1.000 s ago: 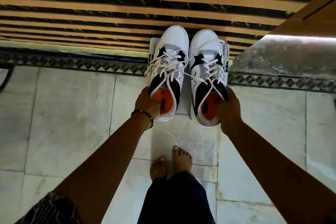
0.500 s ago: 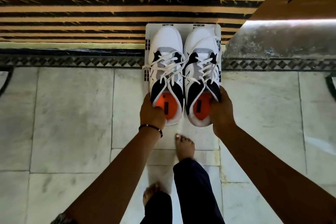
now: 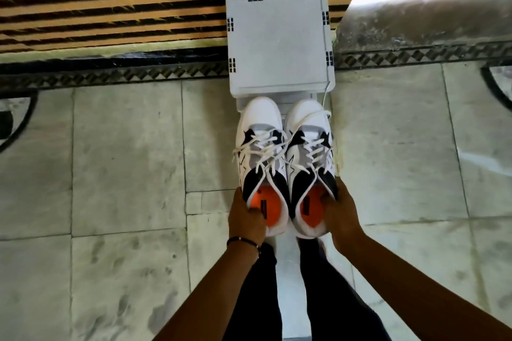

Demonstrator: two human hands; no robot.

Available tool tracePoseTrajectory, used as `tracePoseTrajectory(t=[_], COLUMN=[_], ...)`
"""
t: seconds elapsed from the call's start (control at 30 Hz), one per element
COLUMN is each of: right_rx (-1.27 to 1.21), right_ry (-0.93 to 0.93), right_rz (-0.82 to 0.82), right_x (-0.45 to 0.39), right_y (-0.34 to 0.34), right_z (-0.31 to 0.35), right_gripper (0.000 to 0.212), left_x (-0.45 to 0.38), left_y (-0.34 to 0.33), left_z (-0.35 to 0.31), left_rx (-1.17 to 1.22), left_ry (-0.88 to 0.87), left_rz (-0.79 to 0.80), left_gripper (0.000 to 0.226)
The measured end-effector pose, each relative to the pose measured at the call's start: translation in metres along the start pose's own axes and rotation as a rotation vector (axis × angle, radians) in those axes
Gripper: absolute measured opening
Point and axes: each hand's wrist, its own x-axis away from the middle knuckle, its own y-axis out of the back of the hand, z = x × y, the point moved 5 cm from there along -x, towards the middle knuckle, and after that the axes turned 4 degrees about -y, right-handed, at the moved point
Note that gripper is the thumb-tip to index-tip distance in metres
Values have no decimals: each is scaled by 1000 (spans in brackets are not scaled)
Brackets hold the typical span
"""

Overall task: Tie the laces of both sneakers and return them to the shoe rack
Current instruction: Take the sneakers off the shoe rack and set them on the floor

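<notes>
Sneakers, 2 of them, white and black with orange insoles, hung side by side in front of the shoe rack (image 3: 279,44), a pale plastic unit on the tiled floor (image 3: 110,174). The left hand (image 3: 246,219) clasped the heel of the left sneaker (image 3: 260,152); the right hand (image 3: 343,216) clasped the heel of the right sneaker (image 3: 310,147). Laces (image 3: 260,147) looked loosely knotted, 1 strand trailing at the rack. The return step seemed underway; next, both toes needed guiding level onto a shelf.

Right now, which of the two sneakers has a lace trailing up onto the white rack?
The right-hand sneaker, held by the right hand. One thin lace runs from it to the rack's corner; the left sneaker's laces stay on the shoe.
</notes>
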Motion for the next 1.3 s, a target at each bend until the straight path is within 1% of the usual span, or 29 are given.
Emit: tracePoseTrajectory(t=[0.07,0.17,0.33,0.4,0.5,0.6,0.67,0.73,0.83,0.87,0.9,0.93,0.97,1.03,1.1,1.17,1.2,1.23,1.3], right_rx=[8,33,56,71,112,194,220,229,274,332,387,471,575,812,1077,1286,1359,1412,1459], right_ry=[-46,-95,-121,-56,56,171,229,269,342,351,439,528,570,765,955,1048,1062,1091,1223], right_rz=[-4,-1,30,28,1,0,31,64,111,115,85,59,60,55,67,148,173,167,48], right_x=[-21,-74,-176,-212,-246,-266,-273,-273,-285,-289,-285,-281,-286,-268,-264,-259,-257,-254,-246], right_y=[-6,-23,-58,-71,-87,-95,-96,-95,-93,-94,-92,-87,-85,-80,-89,-106,-115,-122,-129], right_z=[-27,-66,-117,-133,-154,-167,-169,-171,-166,-169,-168,-159,-150,-113,-86,-73,-71,-71,-68], right_gripper=[42,40,27,29,34,28,27,25,33,35,34,36,42,48,40,35,34,33,36], left_x=[-16,-61,-163,-196,-232,-254,-262,-260,-274,-279,-277,-274,-281,-275,-286,-291,-291,-287,-283], left_y=[-13,-39,-91,-109,-126,-140,-146,-150,-153,-152,-145,-140,-142,-131,-133,-133,-130,-126,-118], left_z=[26,67,136,157,173,181,186,194,195,198,197,191,191,181,185,181,174,165,143], left_rx=[-30,-53,-58,-51,-90,-178,-225,-255,-211,-195,-177,-178,-184,-245,-415,-612,-687,-739,-806], left_ry=[20,40,22,-6,-98,-167,-210,-294,-383,-400,-490,-575,-595,-634,-660,-698,-721,-748,-811], left_rz=[-2,-15,-40,-53,-41,-11,20,56,85,93,83,93,124,136,211,277,276,242,169], left_gripper=[54,51,50,48,42,38,39,45,44,41,37,38,45,62,75,82,83,81,65])
